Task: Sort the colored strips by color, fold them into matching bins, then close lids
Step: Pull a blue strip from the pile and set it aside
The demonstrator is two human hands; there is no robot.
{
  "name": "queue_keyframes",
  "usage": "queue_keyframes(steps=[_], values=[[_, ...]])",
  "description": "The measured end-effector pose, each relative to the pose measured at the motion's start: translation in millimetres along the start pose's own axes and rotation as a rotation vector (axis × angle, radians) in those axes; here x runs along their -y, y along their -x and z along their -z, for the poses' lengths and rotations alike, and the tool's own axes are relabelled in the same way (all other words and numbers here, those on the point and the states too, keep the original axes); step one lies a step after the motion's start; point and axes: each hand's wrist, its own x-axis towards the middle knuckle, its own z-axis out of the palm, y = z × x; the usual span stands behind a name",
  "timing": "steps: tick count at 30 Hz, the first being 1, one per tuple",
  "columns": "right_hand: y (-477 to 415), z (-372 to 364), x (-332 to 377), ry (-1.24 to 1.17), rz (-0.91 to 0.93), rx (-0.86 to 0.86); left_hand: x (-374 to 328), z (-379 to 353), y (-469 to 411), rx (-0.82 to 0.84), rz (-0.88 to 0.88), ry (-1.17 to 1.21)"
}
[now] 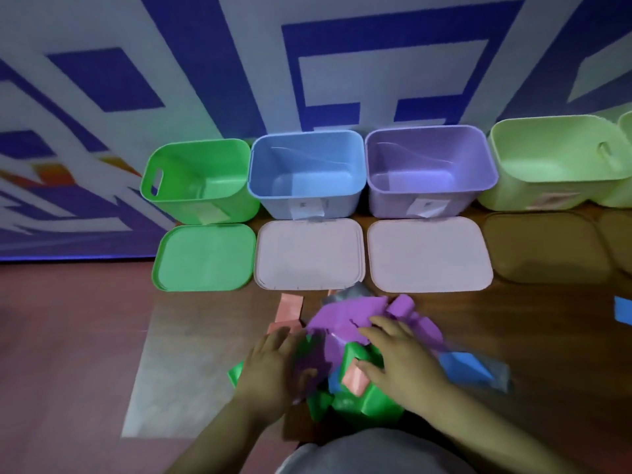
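Observation:
A heap of colored strips lies on the floor in front of me: purple strips [345, 319] on top, green ones [369, 401] below, a blue one [461, 366] at the right, pink ones [290, 307] at the left. My left hand [273, 367] grips a purple strip at the heap's left side. My right hand [400, 357] rests on the heap with spread fingers. Behind stand open bins: green [191, 200], blue [273, 196], purple [379, 196] and pale green [496, 196]. Lids lie before them: a green lid [205, 258] and two pale pink lids [307, 254] [431, 254].
Two dark lids [543, 248] lie on the brown floor at the right, in front of the pale green bins. A blue patch [622, 309] shows at the right edge. A patterned blue and white wall surface rises behind the bins. My grey-clad knee [369, 453] is at the bottom.

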Motion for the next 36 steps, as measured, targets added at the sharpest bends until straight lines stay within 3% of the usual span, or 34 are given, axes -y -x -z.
queue_keyframes(steps=[10, 17, 28, 36], values=[[1.5, -0.7, 21.7, 0.081, 0.065, 0.055, 20.9, -14.2, 13.1, -0.018, -0.054, 0.048], [16.0, -0.5, -10.4, 0.082, -0.023, 0.092, 3.3, -20.0, 9.1, -0.026, -0.137, -0.04], [63.5, 27.1, -87.9, 0.023, -0.295, 0.142, -74.6, -31.0, -24.3, 0.027, -0.374, -0.104], [78.7, 42.9, -122.0, -0.063, -0.241, 0.262, -134.6, -38.2, -30.4, 0.048, -0.373, -0.135]])
